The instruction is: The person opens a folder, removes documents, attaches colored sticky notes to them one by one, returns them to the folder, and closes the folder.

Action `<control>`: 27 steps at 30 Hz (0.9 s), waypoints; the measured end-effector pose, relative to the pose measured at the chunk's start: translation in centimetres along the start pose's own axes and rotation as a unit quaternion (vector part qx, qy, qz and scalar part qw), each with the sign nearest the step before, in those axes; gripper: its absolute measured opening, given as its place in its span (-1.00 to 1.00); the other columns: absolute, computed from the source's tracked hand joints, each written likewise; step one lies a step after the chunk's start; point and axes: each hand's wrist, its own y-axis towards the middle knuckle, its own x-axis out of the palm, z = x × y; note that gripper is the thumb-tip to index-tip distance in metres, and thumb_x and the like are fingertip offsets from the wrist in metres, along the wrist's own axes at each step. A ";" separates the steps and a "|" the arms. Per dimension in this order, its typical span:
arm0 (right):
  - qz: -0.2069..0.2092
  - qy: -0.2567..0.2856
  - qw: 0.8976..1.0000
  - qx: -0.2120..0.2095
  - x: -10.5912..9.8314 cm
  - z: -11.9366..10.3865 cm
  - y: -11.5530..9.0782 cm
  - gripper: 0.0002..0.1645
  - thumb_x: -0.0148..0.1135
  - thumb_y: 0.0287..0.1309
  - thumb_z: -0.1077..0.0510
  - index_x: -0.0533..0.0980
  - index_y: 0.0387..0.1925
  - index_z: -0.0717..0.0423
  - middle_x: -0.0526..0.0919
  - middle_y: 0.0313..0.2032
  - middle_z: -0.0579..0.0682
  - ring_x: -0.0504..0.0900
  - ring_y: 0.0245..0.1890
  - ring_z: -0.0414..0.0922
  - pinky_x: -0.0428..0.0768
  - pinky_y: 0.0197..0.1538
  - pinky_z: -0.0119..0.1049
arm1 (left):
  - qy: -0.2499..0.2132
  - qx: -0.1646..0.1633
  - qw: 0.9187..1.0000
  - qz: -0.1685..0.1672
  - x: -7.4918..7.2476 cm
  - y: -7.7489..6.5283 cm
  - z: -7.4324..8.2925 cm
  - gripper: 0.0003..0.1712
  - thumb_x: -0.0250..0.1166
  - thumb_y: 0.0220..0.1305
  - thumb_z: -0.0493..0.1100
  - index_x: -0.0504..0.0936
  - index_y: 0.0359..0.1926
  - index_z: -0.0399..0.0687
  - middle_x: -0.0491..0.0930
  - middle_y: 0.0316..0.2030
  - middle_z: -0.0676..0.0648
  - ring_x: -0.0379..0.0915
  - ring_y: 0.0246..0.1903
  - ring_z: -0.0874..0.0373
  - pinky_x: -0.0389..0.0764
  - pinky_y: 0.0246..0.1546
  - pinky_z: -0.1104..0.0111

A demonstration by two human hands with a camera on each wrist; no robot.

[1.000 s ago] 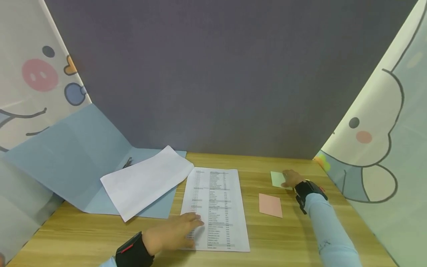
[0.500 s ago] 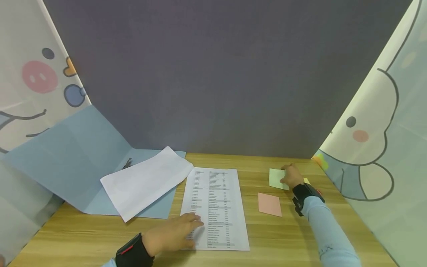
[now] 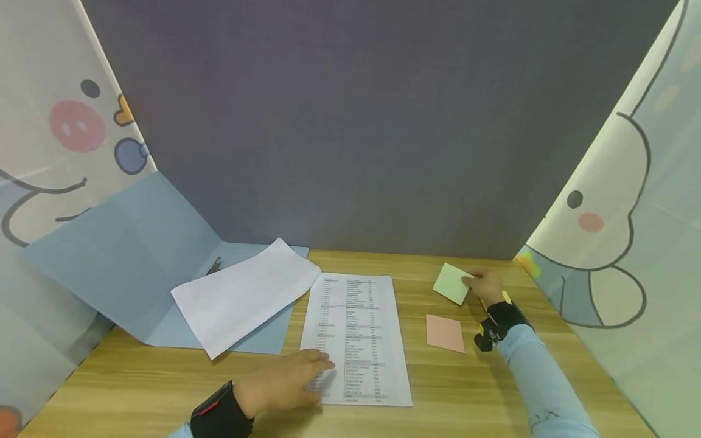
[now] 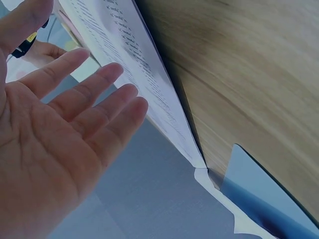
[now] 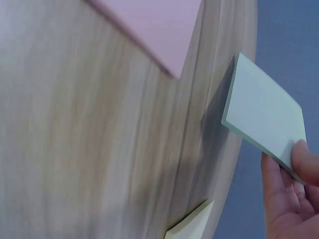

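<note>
My right hand (image 3: 485, 286) pinches a pale green sticky note pad (image 3: 451, 283) by one corner, thumb on top and fingers beneath. In the right wrist view the green pad (image 5: 266, 109) is tilted and lifted off the wood, its shadow below. A pink sticky note pad (image 3: 445, 333) lies nearer, and a yellow pad (image 5: 192, 224) is partly hidden under the right wrist in the head view. My left hand (image 3: 285, 380) is at the lower left of a printed sheet (image 3: 361, 340), fingers extended and gripping nothing. The left wrist view shows its palm.
An open blue folder (image 3: 131, 255) stands at the left with its cover raised. White paper (image 3: 246, 298) lies across it, with a small dark object (image 3: 214, 266) beside the paper. A dark grey panel (image 3: 361, 121) rises behind the wooden table (image 3: 164, 389); patterned cloth flanks both sides.
My right hand has picked the green pad up from the table and turned it. The left hand stays at the printed sheet. The head view has shifted slightly.
</note>
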 end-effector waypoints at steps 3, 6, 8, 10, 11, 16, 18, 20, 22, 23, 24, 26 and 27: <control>-0.008 0.025 1.000 0.011 -0.1 -0.6 -0.2 -0.58 0.12 0.15 0.22 0.45 -0.04 0.50 0.62 -0.38 0.20 0.52 -0.47 -0.17 0.44 -0.44 -0.45 | -0.001 0.004 1.000 0.003 0.1 0.0 0.0 -0.37 0.29 0.07 0.07 0.42 0.19 0.07 0.38 0.21 -0.05 0.25 0.23 0.00 0.32 0.19 0.11; -0.025 0.045 0.999 0.013 -0.2 -1.5 -0.5 -0.54 0.11 0.19 0.21 0.40 0.04 0.50 0.60 -0.42 0.14 0.53 -0.54 -0.24 0.48 -0.47 -0.45 | -0.005 0.009 1.000 0.002 0.1 0.1 0.0 -0.38 0.29 0.09 0.05 0.42 0.19 0.05 0.38 0.20 -0.06 0.26 0.23 0.00 0.33 0.18 0.12; -0.036 0.047 0.998 0.006 -0.3 -2.2 -0.9 -0.51 0.10 0.20 0.20 0.38 0.06 0.50 0.60 -0.38 0.20 0.55 -0.54 -0.27 0.52 -0.44 -0.44 | -0.009 0.013 1.000 0.002 0.0 0.1 0.0 -0.39 0.28 0.10 0.04 0.41 0.19 0.04 0.39 0.20 -0.06 0.27 0.22 0.01 0.33 0.18 0.13; -0.049 0.047 0.998 -0.002 -0.4 -3.1 -1.5 -0.50 0.11 0.20 0.19 0.36 0.07 0.51 0.58 -0.28 0.32 0.57 -0.52 -0.27 0.56 -0.41 -0.43 | -0.013 0.017 1.000 0.002 0.0 0.2 0.0 -0.39 0.28 0.11 0.03 0.41 0.19 0.02 0.39 0.19 -0.05 0.28 0.21 0.03 0.34 0.18 0.15; -0.055 0.050 0.997 -0.003 -0.4 -3.5 -1.7 -0.49 0.11 0.21 0.19 0.36 0.08 0.50 0.56 -0.23 0.34 0.58 -0.50 -0.28 0.58 -0.38 -0.41 | -0.014 0.017 1.000 0.003 -0.1 0.2 0.0 -0.39 0.28 0.11 0.03 0.41 0.19 0.02 0.40 0.18 -0.04 0.28 0.21 0.03 0.35 0.17 0.16; -0.087 0.092 0.992 0.000 0.1 -5.7 -3.2 -0.51 0.11 0.20 0.25 0.35 0.11 0.46 0.50 -0.22 0.23 0.56 -0.43 -0.28 0.61 -0.28 -0.40 | -0.035 0.012 0.999 0.025 -0.6 0.5 0.2 -0.46 0.27 0.14 -0.03 0.45 0.15 -0.07 0.46 0.12 -0.04 0.36 0.15 0.03 0.42 0.11 0.16; -0.097 0.103 0.990 -0.001 0.5 -6.7 -4.1 -0.52 0.12 0.19 0.26 0.35 0.10 0.46 0.50 -0.25 0.18 0.56 -0.42 -0.26 0.62 -0.26 -0.37 | -0.047 0.008 0.998 0.041 -0.8 0.9 0.2 -0.53 0.23 0.19 -0.07 0.48 0.11 -0.11 0.49 0.10 -0.05 0.39 0.12 0.02 0.44 0.08 0.15; -0.109 0.104 0.988 -0.009 0.8 -7.7 -5.0 -0.53 0.13 0.19 0.27 0.37 0.09 0.46 0.52 -0.24 0.19 0.59 -0.38 -0.22 0.63 -0.21 -0.30 | -0.073 -0.004 0.996 0.059 -1.0 1.3 0.1 -0.60 0.18 0.24 -0.11 0.51 0.08 -0.13 0.50 0.08 -0.09 0.40 0.11 -0.01 0.45 0.06 0.13; -0.122 0.103 0.987 -0.009 1.3 -8.7 -6.2 -0.54 0.15 0.17 0.25 0.39 0.08 0.41 0.53 -0.21 0.21 0.62 -0.35 -0.17 0.62 -0.16 -0.21 | -0.113 -0.017 0.990 0.081 -1.2 1.9 0.1 -0.64 0.11 0.29 -0.13 0.52 0.07 -0.14 0.51 0.08 -0.13 0.42 0.08 -0.05 0.46 0.03 0.09; -0.131 0.104 0.986 -0.010 1.5 -9.2 -6.8 -0.54 0.16 0.17 0.24 0.40 0.07 0.40 0.55 -0.19 0.23 0.63 -0.33 -0.15 0.62 -0.15 -0.19 | -0.136 -0.017 0.986 0.096 -1.3 2.2 0.0 -0.65 0.06 0.33 -0.13 0.53 0.06 -0.15 0.51 0.07 -0.14 0.43 0.08 -0.06 0.46 0.02 0.08; -0.141 0.109 0.984 -0.013 1.8 -9.8 -7.5 -0.55 0.17 0.16 0.23 0.41 0.06 0.40 0.55 -0.19 0.24 0.63 -0.32 -0.13 0.61 -0.14 -0.16 | -0.163 -0.016 0.980 0.110 -1.3 2.4 -0.1 -0.65 0.02 0.36 -0.12 0.53 0.06 -0.16 0.52 0.07 -0.16 0.43 0.08 -0.07 0.46 0.02 0.07; -0.160 0.118 0.980 -0.018 2.4 -10.8 -8.8 -0.58 0.17 0.15 0.24 0.43 0.03 0.38 0.57 -0.19 0.23 0.63 -0.31 -0.12 0.61 -0.13 -0.14 | -0.235 -0.008 0.963 0.131 -1.6 3.0 -0.1 -0.60 -0.07 0.40 -0.10 0.51 0.08 -0.22 0.51 0.07 -0.20 0.42 0.08 -0.10 0.44 0.03 0.05; -0.167 0.122 0.978 -0.021 2.8 -11.3 -9.4 -0.60 0.18 0.14 0.25 0.45 0.00 0.38 0.59 -0.19 0.23 0.62 -0.31 -0.12 0.61 -0.14 -0.15 | -0.278 0.000 0.951 0.136 -1.7 3.3 -0.1 -0.56 -0.10 0.42 -0.08 0.48 0.10 -0.26 0.49 0.08 -0.22 0.40 0.10 -0.11 0.42 0.06 0.04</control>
